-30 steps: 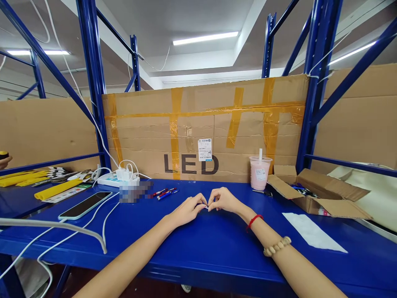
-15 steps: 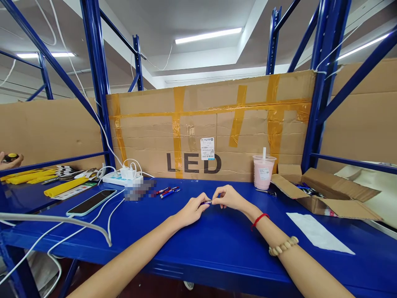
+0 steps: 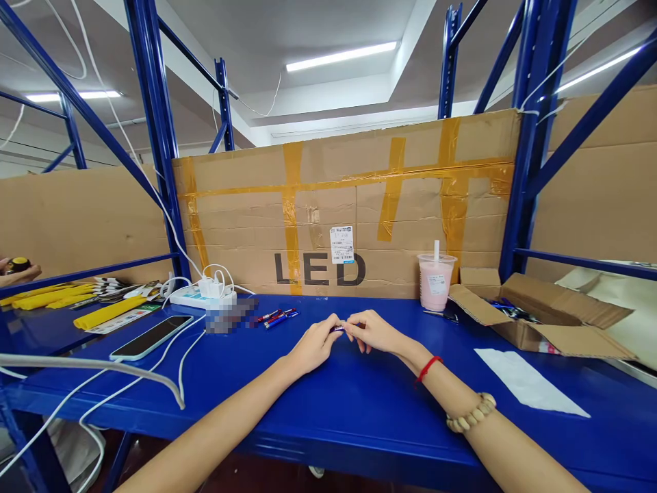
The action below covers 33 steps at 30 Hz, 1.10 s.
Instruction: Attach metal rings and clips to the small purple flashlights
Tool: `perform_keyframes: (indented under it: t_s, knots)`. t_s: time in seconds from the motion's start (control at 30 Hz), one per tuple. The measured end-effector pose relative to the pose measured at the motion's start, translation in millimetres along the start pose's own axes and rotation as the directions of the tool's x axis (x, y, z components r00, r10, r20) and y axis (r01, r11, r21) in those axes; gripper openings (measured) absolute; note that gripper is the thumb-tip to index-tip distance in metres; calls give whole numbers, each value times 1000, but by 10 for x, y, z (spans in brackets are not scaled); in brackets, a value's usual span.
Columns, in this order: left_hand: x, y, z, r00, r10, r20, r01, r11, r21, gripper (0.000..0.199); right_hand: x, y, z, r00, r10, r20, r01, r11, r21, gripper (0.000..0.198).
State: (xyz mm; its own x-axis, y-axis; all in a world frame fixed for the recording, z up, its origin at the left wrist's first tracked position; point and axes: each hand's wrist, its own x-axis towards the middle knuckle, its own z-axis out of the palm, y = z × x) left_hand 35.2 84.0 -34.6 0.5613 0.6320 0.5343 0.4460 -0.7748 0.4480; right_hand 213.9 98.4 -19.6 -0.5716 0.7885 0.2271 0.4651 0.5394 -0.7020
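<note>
Between my two hands, just above the blue table, is a small dark pen [image 3: 337, 329] with pale marks, mostly covered by the fingers. My left hand [image 3: 313, 344] is closed around its body. At the pen's right end, the thumb and fingertips of my right hand [image 3: 378, 332] are pinched together; what they cover there is hidden. Beyond the hands, toward the left, several red and blue pens [image 3: 278, 318] lie in a loose group on the table.
A pink drink cup [image 3: 436, 287] stands by the cardboard wall, a pen [image 3: 440, 316] before it. Rightward are an open carton [image 3: 528, 335] with pens and a white paper [image 3: 528, 383]. Leftward lie a phone [image 3: 151, 338], cables and a power strip [image 3: 198, 298]. Another person's hand [image 3: 18, 272] shows far left.
Both hands have shifted slightly left. My right hand has come closer to the left, its fingers now lower and tighter at the pen's end. The view has also moved a little.
</note>
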Motion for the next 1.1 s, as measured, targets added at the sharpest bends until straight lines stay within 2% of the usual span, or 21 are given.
perform_keyframes:
  t_s: [0.27,0.47,0.7,0.87,1.1]
  knots:
    - [49,-1,-33,999,25,42,-31,987,155,16,53,127,-9,999,15,-34,-18,996,-91,52]
    - [72,-88,-1,998,58,-33,-51,982,182,18,81,156,11,997,8,-76,-18,991,-131,54]
    - [101,-169,7,994,-18,-108,43,971,236,25,68,138,3,981,-20,-193,-16,983,-185,46]
    - [99,-174,-41,990,-46,-132,83,954,289,24,56,114,-52,926,-33,-376,-55,974,-222,40]
    - [85,-203,-71,987,-95,-131,133,936,325,23,21,106,-64,935,-19,-354,-79,962,-260,33]
